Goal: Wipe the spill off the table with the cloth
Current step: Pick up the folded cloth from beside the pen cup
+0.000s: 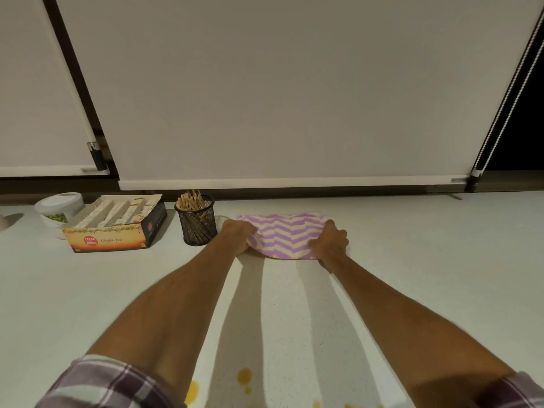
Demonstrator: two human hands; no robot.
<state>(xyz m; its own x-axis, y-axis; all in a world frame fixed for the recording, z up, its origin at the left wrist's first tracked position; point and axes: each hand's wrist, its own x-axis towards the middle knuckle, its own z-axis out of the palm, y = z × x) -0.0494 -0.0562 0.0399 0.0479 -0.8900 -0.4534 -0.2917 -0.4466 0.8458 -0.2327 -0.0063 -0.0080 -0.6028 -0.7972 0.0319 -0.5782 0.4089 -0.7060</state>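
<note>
Both hands grip the near edge of the purple-and-white zigzag cloth (287, 235), which lies flat on the white desk (426, 260) in the middle of the frame. The left hand (238, 233) pinches its left corner and the right hand (331, 240) its right corner. Yellow spill (244, 376) drops sit at the bottom centre, well apart from the cloth. A mesh cup (196, 223) of sticks stands just left of it.

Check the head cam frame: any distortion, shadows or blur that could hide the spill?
Head view: wide-angle bending leans the window frames outward; warm, dim indoor light; each forearm casts several long shadows on the table, and one crosses the yellow spill at the bottom edge; sleeves blurred; left hand, right hand and cloth reasonably sharp.
</note>
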